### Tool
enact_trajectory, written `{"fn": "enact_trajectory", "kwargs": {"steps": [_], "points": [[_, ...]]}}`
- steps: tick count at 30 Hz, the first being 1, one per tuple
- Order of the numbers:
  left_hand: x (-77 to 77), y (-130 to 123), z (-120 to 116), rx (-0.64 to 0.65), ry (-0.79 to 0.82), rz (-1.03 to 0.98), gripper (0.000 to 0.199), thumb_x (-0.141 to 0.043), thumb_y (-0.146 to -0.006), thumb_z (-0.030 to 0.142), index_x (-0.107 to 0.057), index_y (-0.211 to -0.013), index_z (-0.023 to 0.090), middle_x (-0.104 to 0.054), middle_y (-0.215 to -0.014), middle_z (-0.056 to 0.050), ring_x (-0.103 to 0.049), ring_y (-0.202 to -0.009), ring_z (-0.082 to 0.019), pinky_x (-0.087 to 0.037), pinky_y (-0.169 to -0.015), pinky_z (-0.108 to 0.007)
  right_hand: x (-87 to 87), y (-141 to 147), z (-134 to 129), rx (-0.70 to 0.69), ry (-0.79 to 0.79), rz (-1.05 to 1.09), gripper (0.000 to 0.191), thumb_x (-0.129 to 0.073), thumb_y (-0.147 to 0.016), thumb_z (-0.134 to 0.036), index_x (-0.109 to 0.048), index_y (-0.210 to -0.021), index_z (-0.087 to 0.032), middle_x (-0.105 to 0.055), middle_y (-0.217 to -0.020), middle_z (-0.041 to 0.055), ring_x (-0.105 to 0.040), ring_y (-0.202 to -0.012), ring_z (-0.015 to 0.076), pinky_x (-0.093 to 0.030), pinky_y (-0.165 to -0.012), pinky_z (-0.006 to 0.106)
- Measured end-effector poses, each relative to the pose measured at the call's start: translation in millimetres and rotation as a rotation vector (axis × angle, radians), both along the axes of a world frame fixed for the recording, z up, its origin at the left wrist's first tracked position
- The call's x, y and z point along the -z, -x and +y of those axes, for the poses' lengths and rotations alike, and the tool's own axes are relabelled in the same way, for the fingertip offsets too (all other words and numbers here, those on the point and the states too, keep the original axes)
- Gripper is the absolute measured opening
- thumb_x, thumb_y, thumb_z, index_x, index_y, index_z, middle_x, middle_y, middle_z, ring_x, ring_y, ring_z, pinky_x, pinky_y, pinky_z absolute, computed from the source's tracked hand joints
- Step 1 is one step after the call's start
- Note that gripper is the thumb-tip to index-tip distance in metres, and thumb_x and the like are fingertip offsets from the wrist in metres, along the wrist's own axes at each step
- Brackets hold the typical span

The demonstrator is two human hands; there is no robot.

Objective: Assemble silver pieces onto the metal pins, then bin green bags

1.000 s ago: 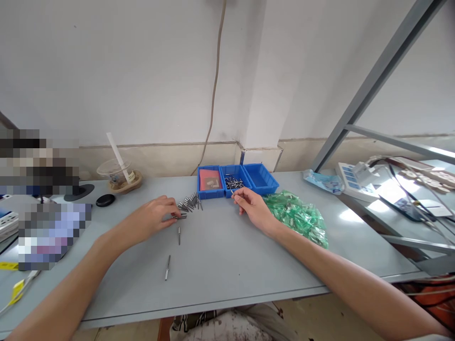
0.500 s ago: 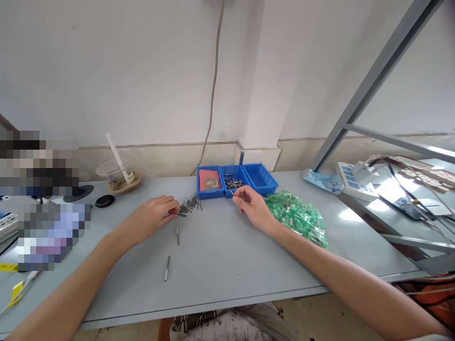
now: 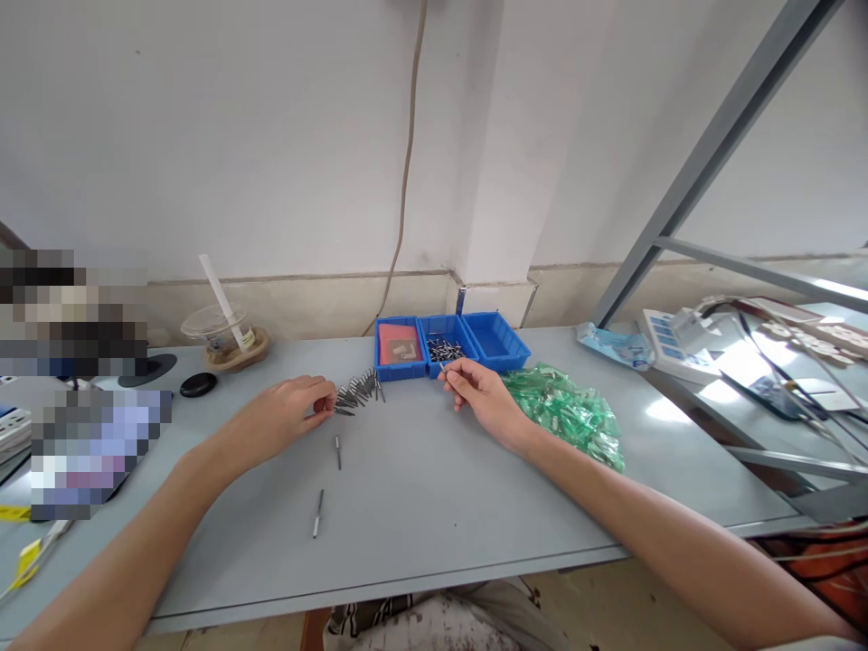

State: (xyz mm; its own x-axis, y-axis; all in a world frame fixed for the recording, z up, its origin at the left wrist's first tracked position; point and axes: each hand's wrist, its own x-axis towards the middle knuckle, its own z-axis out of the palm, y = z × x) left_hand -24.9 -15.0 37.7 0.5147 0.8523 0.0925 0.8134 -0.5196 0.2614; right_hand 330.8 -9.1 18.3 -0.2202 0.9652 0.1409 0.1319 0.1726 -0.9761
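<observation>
My left hand [image 3: 302, 404] is closed at the left end of a row of slim metal pins [image 3: 361, 389] lying side by side on the table. A dark pin [image 3: 345, 413] sticks out from its pinched fingertips. My right hand [image 3: 478, 393] pinches another small metal pin [image 3: 443, 368] between thumb and forefinger, just in front of the middle blue bin [image 3: 436, 369], which holds many loose pins [image 3: 446, 349]. Two single pins, one nearer the row [image 3: 338, 452] and one closer to the front edge [image 3: 318, 514], lie apart on the table.
Left of the middle bin, a blue bin [image 3: 401, 371] holds a reddish sheet and a small bag. Another blue bin [image 3: 498, 339] stands to the right. Crumpled green plastic [image 3: 566, 411] lies by my right forearm. A cup [image 3: 217, 327], black round object [image 3: 199, 384] and power strip [image 3: 671, 348] are farther out.
My left hand has drawn slightly left from the row, and a pin now shows at its fingertips. The pin in my right hand is tilted differently; that hand barely moved.
</observation>
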Motion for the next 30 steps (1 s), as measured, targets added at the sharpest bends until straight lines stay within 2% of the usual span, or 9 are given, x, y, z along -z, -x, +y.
{"fn": "enact_trajectory", "kwargs": {"steps": [4,8,13,21,27,30], "points": [[-8.9,-1.6,-10.0,0.012,0.132,-0.031,0.014,-0.053,-0.099,0.033,-0.066,-0.101,0.027,-0.069,-0.088,0.000,-0.062,-0.074,-0.019,-0.044,-0.065,-0.027,-0.4,0.3,-0.4,-0.013,0.023,0.041,0.030,-0.062,-0.097,-0.051,-0.066,-0.099,-0.021,-0.062,-0.091,0.0009,-0.052,-0.065,0.0111,-0.049,-0.063,0.028],[-14.3,-7.3,-16.1,0.115,0.293,-0.049,0.022,-0.059,-0.094,0.031,-0.068,-0.113,0.029,-0.070,-0.102,-0.002,-0.066,-0.088,-0.019,-0.049,-0.074,-0.026,0.5,0.3,0.6,0.002,0.028,0.065,0.029,-0.065,-0.095,-0.049,-0.065,-0.101,-0.021,-0.062,-0.095,0.0010,-0.052,-0.064,0.0105,-0.049,-0.064,0.028],[-14.7,-13.4,-13.5,0.149,0.347,-0.076,0.021,-0.063,-0.095,0.044,-0.074,-0.099,0.026,-0.069,-0.100,-0.003,-0.066,-0.089,-0.020,-0.050,-0.078,-0.027,1.3,0.6,1.0,0.004,0.028,0.060,0.029,-0.064,-0.095,-0.049,-0.064,-0.101,-0.021,-0.062,-0.095,0.0008,-0.052,-0.065,0.0109,-0.049,-0.064,0.029],[-5.0,0.9,1.0,-0.003,0.203,-0.030,0.019,-0.059,-0.098,0.040,-0.072,-0.097,0.026,-0.069,-0.096,-0.002,-0.063,-0.082,-0.019,-0.046,-0.073,-0.027,3.0,-0.2,2.2,0.039,0.023,0.033,0.029,-0.065,-0.093,-0.050,-0.064,-0.099,-0.021,-0.060,-0.089,-0.0007,-0.052,-0.064,0.0116,-0.048,-0.063,0.029],[1.3,2.6,7.2,0.004,0.099,-0.022,0.019,-0.055,-0.099,0.038,-0.069,-0.097,0.025,-0.068,-0.095,-0.002,-0.062,-0.082,-0.019,-0.044,-0.073,-0.027,5.0,-1.6,4.7,0.067,-0.045,0.019,0.030,-0.074,-0.087,-0.049,-0.065,-0.096,-0.022,-0.059,-0.089,0.0013,-0.054,-0.078,0.0166,-0.051,-0.062,0.028],[3.9,2.6,9.0,0.002,0.051,-0.017,0.019,-0.055,-0.099,0.037,-0.068,-0.096,0.024,-0.067,-0.094,-0.002,-0.061,-0.082,-0.019,-0.043,-0.072,-0.027,5.7,-1.9,5.3,0.079,-0.075,-0.003,0.027,-0.076,-0.085,-0.045,-0.065,-0.094,-0.022,-0.059,-0.087,0.0009,-0.053,-0.078,0.0172,-0.050,-0.061,0.028]]}}
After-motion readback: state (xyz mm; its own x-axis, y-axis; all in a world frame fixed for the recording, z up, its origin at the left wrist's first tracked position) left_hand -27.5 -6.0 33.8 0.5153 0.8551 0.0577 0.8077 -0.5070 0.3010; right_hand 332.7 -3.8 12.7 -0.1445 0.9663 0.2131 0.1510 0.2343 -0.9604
